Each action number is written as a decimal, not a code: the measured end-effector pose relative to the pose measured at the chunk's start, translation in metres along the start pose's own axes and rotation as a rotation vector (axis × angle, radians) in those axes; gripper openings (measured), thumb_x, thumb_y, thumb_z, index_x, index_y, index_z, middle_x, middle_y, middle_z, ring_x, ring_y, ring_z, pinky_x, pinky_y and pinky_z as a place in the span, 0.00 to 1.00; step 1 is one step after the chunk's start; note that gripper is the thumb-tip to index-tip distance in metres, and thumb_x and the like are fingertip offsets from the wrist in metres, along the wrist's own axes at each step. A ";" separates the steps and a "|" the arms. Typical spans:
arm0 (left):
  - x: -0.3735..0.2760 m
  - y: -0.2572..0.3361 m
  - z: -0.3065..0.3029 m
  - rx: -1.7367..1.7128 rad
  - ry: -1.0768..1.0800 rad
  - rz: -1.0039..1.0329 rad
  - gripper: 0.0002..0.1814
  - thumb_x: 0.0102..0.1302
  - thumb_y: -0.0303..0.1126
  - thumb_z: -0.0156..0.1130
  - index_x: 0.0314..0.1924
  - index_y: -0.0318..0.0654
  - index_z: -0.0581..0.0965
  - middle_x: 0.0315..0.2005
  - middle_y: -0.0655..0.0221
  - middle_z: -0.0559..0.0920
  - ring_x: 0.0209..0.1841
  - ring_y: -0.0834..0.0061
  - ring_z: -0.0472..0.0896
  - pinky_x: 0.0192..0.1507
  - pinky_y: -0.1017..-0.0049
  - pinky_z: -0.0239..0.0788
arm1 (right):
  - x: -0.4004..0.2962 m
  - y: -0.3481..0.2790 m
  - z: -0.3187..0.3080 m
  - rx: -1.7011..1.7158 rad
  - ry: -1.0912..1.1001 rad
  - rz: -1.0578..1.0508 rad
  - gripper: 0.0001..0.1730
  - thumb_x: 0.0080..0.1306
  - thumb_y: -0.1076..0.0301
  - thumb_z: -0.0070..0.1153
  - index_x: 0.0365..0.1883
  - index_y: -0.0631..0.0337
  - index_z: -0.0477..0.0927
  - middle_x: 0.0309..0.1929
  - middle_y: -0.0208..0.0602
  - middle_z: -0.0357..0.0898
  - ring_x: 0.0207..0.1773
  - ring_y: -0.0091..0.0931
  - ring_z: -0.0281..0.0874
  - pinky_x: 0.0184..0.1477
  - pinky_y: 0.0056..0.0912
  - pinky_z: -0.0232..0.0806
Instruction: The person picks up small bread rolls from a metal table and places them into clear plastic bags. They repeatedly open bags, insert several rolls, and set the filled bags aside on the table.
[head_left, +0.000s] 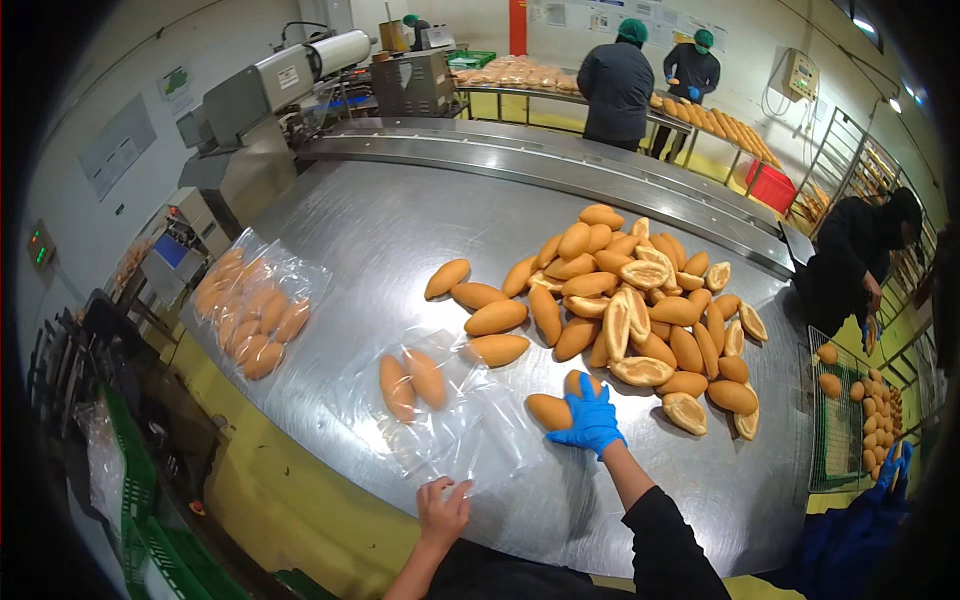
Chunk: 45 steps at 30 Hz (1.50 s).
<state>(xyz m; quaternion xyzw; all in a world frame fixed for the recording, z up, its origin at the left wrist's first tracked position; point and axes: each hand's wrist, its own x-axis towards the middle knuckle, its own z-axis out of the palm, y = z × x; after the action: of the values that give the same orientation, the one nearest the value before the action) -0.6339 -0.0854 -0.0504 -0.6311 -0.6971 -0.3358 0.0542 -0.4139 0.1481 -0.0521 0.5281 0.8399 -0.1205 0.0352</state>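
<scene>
My left hand (444, 511), bare, pinches the near edge of a clear plastic bag (487, 442) lying flat on the steel table (337, 202). Two bread rolls (412, 381) lie side by side in the bag's far part. My right hand (592, 418), in a blue glove, rests over two more rolls (550, 412) just right of the bag; its fingers are spread on them. Beyond it is a large heap of oval rolls (589, 283), some split with pale insides showing. Filled clear bags of rolls (259, 311) lie at the table's left edge.
A raised steel rail (465, 161) runs along the far side. Green crates (135, 465) stand at lower left. At right, a person (855, 247) and another person's blue-gloved hands (892, 469) are near a wire basket (836, 450) with rolls. Several people work farther back.
</scene>
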 end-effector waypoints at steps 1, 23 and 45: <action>0.001 -0.001 -0.001 -0.015 -0.010 0.035 0.14 0.49 0.26 0.62 0.38 0.48 0.80 0.35 0.69 0.73 0.39 0.65 0.70 0.42 0.65 0.62 | -0.003 0.001 0.003 0.009 0.040 0.028 0.50 0.39 0.32 0.63 0.58 0.50 0.70 0.69 0.48 0.49 0.64 0.57 0.49 0.60 0.57 0.57; 0.037 -0.050 -0.027 -0.367 -0.103 0.295 0.12 0.52 0.27 0.63 0.38 0.46 0.81 0.33 0.71 0.77 0.35 0.69 0.75 0.37 0.68 0.67 | -0.030 -0.204 0.030 0.039 0.151 -0.148 0.39 0.49 0.40 0.60 0.56 0.51 0.71 0.60 0.53 0.62 0.61 0.51 0.61 0.56 0.56 0.61; -0.050 -0.081 -0.015 -0.446 -0.383 -0.180 0.11 0.43 0.15 0.52 0.29 0.38 0.72 0.27 0.60 0.73 0.32 0.56 0.73 0.35 0.62 0.66 | -0.020 -0.177 0.109 0.479 0.497 -0.612 0.22 0.60 0.50 0.54 0.35 0.63 0.76 0.41 0.50 0.72 0.47 0.44 0.69 0.48 0.45 0.62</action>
<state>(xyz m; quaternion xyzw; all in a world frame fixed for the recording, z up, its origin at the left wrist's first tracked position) -0.7031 -0.1333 -0.0960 -0.6150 -0.6568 -0.3591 -0.2478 -0.5712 0.0313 -0.1247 0.2618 0.8887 -0.1855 -0.3275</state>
